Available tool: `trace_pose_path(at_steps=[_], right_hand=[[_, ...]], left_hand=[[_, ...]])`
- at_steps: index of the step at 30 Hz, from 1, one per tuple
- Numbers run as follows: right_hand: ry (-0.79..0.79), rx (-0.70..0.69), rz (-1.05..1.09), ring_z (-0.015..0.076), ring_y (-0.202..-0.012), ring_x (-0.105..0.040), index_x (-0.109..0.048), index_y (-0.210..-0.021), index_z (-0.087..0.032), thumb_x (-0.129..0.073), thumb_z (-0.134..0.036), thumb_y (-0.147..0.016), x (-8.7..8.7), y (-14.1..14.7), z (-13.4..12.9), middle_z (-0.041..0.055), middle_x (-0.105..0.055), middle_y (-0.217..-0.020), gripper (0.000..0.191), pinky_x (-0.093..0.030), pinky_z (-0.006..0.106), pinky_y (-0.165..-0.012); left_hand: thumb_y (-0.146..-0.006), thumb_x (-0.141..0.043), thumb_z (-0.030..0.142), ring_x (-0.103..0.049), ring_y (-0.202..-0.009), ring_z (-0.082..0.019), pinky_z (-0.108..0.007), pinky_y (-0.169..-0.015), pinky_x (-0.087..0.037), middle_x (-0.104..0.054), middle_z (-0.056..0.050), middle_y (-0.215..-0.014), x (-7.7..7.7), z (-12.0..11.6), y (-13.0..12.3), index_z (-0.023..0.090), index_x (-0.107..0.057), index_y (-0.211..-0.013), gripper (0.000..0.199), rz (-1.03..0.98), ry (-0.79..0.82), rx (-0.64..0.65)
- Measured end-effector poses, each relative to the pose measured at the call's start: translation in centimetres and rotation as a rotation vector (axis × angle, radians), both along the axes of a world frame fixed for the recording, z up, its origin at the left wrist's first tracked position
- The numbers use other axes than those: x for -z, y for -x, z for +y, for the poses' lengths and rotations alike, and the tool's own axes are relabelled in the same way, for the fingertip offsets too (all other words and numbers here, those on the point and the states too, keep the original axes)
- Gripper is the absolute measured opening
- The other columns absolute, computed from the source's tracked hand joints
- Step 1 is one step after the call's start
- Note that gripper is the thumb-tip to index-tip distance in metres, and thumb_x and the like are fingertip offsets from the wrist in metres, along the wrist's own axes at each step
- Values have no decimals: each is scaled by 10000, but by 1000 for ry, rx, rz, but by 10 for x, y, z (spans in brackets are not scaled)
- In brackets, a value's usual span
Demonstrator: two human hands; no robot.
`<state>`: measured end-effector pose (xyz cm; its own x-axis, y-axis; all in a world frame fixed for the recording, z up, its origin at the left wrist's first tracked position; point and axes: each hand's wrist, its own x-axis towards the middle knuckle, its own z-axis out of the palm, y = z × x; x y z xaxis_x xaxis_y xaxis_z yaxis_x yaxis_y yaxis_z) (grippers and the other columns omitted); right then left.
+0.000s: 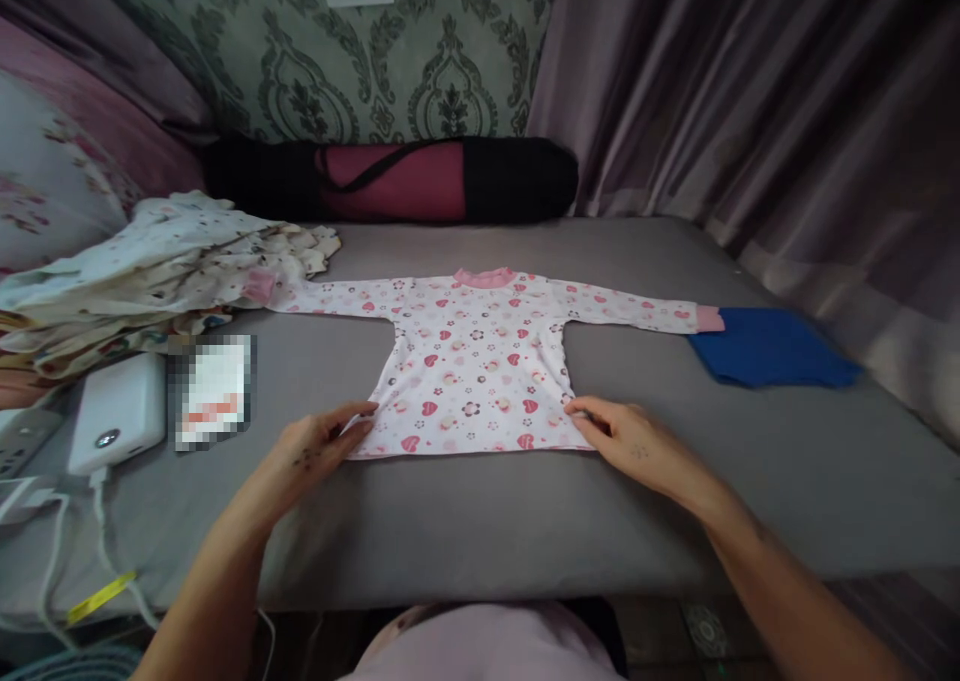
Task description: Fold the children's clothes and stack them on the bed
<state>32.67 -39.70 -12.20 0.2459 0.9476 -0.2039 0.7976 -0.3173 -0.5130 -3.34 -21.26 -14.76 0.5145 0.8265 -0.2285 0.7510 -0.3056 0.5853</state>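
A child's long-sleeved shirt (480, 361), white with pink hearts and flowers, lies spread flat with its pink collar away from me. Its sleeves stretch out to both sides. My left hand (319, 441) pinches the lower left side of the shirt near the hem. At the lower right side, my right hand (630, 441) has thumb and fingers closed on the fabric edge. The right cuff rests on a folded blue cloth (776, 346). By the left cuff is a heap of patterned fabric (165, 261).
A grey-covered surface (465, 531) lies under everything. On the left are a white power bank (120, 411) with cables, a blurred-out white item (215, 391) and a power strip (22, 436). A black and maroon roll bag (397, 181) lies along the back; curtains (750, 91) hang right.
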Motion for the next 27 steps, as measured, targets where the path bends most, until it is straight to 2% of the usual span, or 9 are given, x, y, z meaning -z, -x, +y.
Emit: trace_pose_path(at_steps=[2,4,6,8,11,14,18,21,27], right_hand=[[12,-20,-34,169,-681,-618,-670,-1050,-269,-415,-347,-908,-7,2,-1,13,-717,-855,302,-390,257,-615],[48,-47,-43,149,-600,-574,-666,-922,-262,-425,-327,-900,-12,0,0,-15,-682,-729,251,-350,246,-565],[102,-89,-21,138,-551,-535,-652,-830,-256,-448,-333,-888,-17,-4,4,-33,-641,-644,226,-313,243,-528],[128,-100,-9,140,-543,-525,-648,-783,-249,-463,-377,-884,-19,-10,10,-30,-629,-626,246,-297,246,-515],[83,57,-130,162,-582,-549,-628,-730,-232,-420,-449,-908,-14,-14,25,5,-637,-642,349,-296,258,-527],[71,209,-313,194,-635,-580,-624,-742,-221,-383,-439,-932,0,-12,40,53,-663,-693,376,-286,273,-537],[92,233,-348,218,-724,-626,-641,-822,-207,-403,-432,-936,17,-4,50,95,-698,-812,347,-285,277,-549],[92,257,-331,218,-775,-644,-623,-861,-210,-425,-388,-936,19,2,52,79,-703,-845,277,-281,272,-554],[77,319,-431,220,-758,-661,-566,-917,-183,-391,-313,-963,14,18,54,96,-698,-846,223,-299,285,-562]], left_hand=[[-799,-496,619,-443,-546,-137,-225,-496,-312,-525,24,-587,-4,5,0,213,-682,-1135,559,-16,52,22],[-787,-504,621,-524,-618,-163,-233,-530,-372,-626,-7,-682,-8,14,-2,206,-706,-1064,538,-56,86,16],[-782,-501,611,-581,-715,-194,-249,-599,-419,-690,-36,-804,-11,25,-8,198,-717,-991,510,-73,38,-35],[-789,-483,584,-587,-718,-201,-258,-616,-417,-700,-46,-805,-14,37,-18,189,-714,-924,477,-44,-57,-80],[-804,-450,510,-549,-625,-183,-258,-566,-369,-663,-43,-687,-15,52,-41,185,-700,-794,410,24,-154,-91],[-804,-459,431,-533,-595,-176,-261,-550,-342,-630,-47,-630,-13,63,-66,181,-668,-693,345,60,-194,-113],[-799,-492,387,-541,-593,-183,-266,-553,-343,-608,-45,-589,-5,74,-87,187,-620,-644,283,75,-183,-162],[-790,-514,358,-549,-614,-186,-270,-569,-350,-615,-48,-630,3,76,-90,191,-586,-649,230,75,-203,-137],[-871,-425,326,-531,-669,-178,-273,-623,-356,-593,-44,-726,8,60,-92,201,-534,-808,178,32,-434,-114]])
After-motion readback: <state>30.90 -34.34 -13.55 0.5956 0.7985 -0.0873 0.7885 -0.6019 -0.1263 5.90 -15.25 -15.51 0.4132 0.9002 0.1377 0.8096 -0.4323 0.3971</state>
